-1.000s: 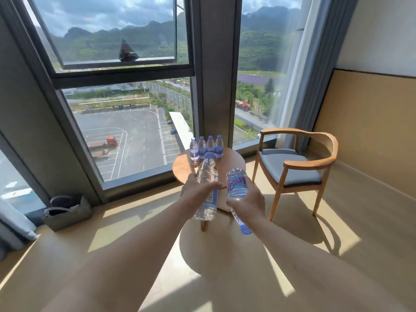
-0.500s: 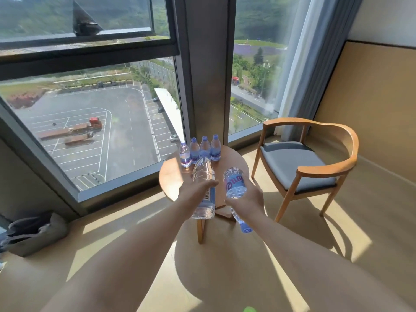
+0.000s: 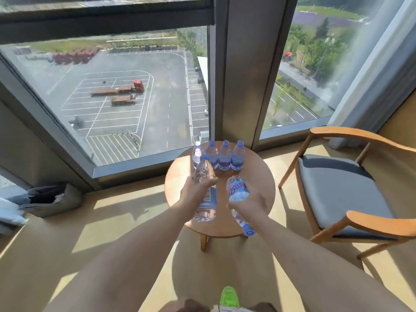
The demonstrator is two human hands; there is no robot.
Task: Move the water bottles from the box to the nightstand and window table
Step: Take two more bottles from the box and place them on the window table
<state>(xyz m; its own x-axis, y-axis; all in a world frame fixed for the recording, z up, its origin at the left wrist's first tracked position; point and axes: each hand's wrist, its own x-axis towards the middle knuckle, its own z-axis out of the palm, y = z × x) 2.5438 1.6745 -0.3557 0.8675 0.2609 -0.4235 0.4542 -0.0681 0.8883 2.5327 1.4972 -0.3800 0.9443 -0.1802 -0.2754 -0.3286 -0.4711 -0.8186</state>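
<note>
Above the round counter (image 3: 177, 188), short of the standing bottle row (image 3: 219, 156), the left hand (image 3: 194, 192) grips a bottle (image 3: 206, 199) cap-forward, the right hand (image 3: 249, 204) grips another bottle (image 3: 237, 189) cap-back.

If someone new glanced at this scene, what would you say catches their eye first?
Probably the two water bottles held out over the round wooden table: the left hand grips one cap away, the right hand grips another cap toward the person. Behind them, four bottles stand in a row at the table's window edge.
</note>
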